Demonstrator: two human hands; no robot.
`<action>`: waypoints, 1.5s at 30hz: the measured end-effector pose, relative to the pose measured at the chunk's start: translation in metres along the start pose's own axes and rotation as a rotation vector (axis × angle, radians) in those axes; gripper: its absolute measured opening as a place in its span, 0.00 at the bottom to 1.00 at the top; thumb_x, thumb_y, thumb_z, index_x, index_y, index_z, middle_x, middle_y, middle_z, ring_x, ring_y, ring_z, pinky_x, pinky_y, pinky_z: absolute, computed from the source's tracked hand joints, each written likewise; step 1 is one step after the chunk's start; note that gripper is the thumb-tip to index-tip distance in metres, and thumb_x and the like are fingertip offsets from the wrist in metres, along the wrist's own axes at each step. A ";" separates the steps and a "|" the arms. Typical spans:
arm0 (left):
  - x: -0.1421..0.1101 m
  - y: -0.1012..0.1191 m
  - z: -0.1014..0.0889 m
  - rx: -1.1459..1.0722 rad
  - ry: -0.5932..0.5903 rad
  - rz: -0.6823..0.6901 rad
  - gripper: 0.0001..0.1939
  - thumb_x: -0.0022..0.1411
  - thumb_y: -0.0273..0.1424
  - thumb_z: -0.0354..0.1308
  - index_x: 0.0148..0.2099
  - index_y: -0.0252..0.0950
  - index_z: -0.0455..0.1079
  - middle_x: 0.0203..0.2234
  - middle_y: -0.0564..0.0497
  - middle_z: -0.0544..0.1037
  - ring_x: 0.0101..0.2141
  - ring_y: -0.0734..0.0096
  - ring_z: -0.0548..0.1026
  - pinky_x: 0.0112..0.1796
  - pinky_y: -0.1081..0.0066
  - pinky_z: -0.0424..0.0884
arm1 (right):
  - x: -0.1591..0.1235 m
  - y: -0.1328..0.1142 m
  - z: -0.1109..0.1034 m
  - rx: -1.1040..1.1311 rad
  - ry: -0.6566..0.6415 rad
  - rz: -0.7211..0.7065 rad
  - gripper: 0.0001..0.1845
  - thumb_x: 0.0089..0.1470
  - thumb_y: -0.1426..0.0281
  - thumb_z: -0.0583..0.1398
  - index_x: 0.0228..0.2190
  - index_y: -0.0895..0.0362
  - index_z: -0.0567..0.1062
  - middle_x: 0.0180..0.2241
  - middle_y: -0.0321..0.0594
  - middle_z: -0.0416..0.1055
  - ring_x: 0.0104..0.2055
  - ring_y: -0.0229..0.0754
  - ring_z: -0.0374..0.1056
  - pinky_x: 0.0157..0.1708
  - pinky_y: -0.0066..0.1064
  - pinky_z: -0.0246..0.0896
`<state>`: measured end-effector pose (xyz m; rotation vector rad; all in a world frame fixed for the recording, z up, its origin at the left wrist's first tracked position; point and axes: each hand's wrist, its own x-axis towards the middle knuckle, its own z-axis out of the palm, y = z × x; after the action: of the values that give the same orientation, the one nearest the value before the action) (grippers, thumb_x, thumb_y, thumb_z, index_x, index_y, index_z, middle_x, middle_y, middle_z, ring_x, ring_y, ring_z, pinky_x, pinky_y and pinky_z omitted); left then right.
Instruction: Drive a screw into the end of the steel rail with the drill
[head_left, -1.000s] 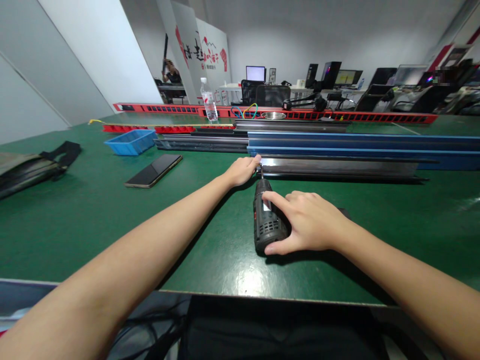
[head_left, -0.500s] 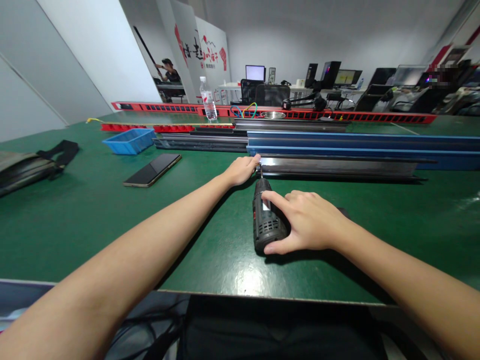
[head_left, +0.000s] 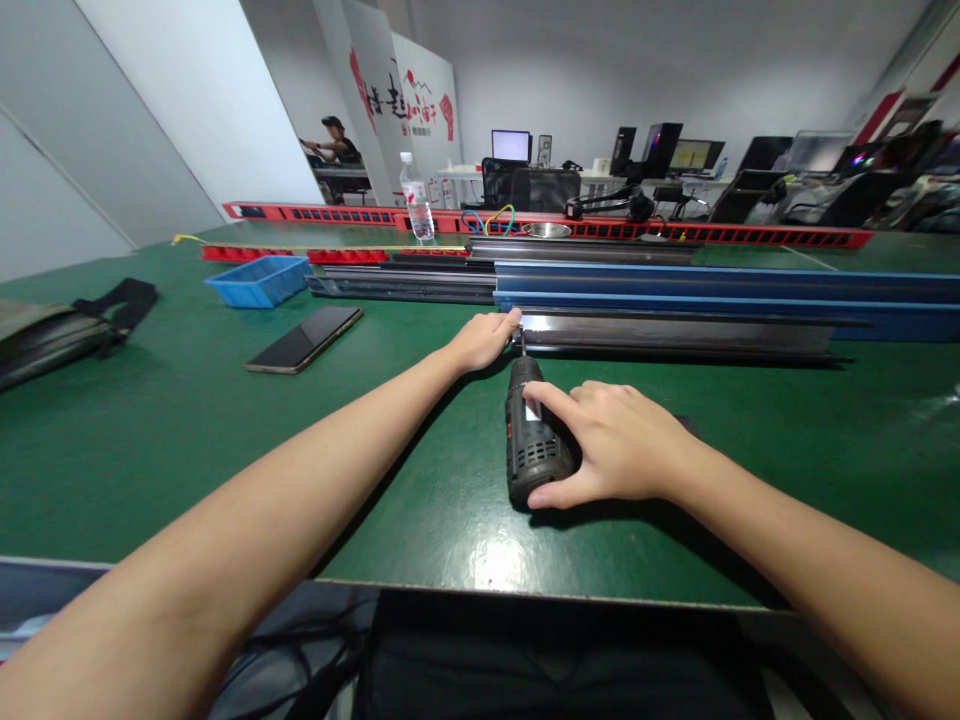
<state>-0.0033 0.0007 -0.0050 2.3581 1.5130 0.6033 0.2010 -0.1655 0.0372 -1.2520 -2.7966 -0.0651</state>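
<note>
My right hand (head_left: 619, 440) is wrapped round a black cordless drill (head_left: 536, 440), which lies on its side on the green table. The drill's bit points away from me and meets the left end of a long, shiny dark metal profile (head_left: 675, 335). At that same end my left hand (head_left: 484, 340) is closed, its fingertips pressed against the profile beside the bit. Just what lies under those fingertips is hidden. Behind this profile stretch a long blue profile (head_left: 720, 285) and several dark rails (head_left: 405, 285).
On the left are a blue plastic bin (head_left: 259, 282), a smartphone (head_left: 304, 340) and a bag (head_left: 52, 335). A water bottle (head_left: 416, 198), a metal dish (head_left: 547, 230) and a long red slotted strip (head_left: 322, 215) are farther back. The table's near edge (head_left: 525, 597) runs close to me.
Both hands, the drill and the profile look unmoved. In the background, the person at the left has lowered the long dark bar out of sight.
</note>
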 end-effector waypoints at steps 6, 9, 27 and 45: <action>0.000 -0.001 0.000 0.010 0.013 0.003 0.35 0.74 0.47 0.32 0.25 0.34 0.68 0.27 0.44 0.77 0.34 0.62 0.76 0.37 0.70 0.65 | -0.001 0.001 0.001 -0.002 0.004 -0.012 0.56 0.46 0.29 0.54 0.62 0.56 0.62 0.36 0.51 0.77 0.37 0.58 0.73 0.36 0.40 0.60; 0.001 -0.002 0.001 0.014 0.017 0.014 0.35 0.74 0.48 0.31 0.25 0.34 0.67 0.27 0.44 0.77 0.34 0.62 0.76 0.37 0.70 0.65 | -0.001 0.001 0.000 -0.004 0.006 -0.012 0.56 0.46 0.29 0.54 0.62 0.56 0.62 0.35 0.51 0.77 0.36 0.58 0.73 0.36 0.40 0.60; 0.000 -0.001 -0.001 -0.024 0.002 0.007 0.34 0.74 0.47 0.34 0.24 0.35 0.66 0.25 0.45 0.76 0.32 0.64 0.75 0.38 0.70 0.66 | 0.001 0.000 -0.002 -0.022 0.006 -0.015 0.56 0.46 0.29 0.53 0.61 0.56 0.63 0.35 0.50 0.77 0.35 0.56 0.74 0.35 0.38 0.59; 0.002 -0.004 0.001 -0.015 0.007 0.030 0.35 0.73 0.48 0.32 0.25 0.35 0.67 0.24 0.45 0.75 0.32 0.64 0.75 0.37 0.70 0.65 | 0.000 0.001 -0.001 -0.015 0.004 -0.017 0.56 0.46 0.29 0.53 0.62 0.57 0.63 0.35 0.51 0.77 0.35 0.58 0.74 0.35 0.39 0.60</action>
<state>-0.0054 0.0037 -0.0071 2.3738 1.4732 0.6290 0.2014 -0.1650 0.0386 -1.2292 -2.8089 -0.0899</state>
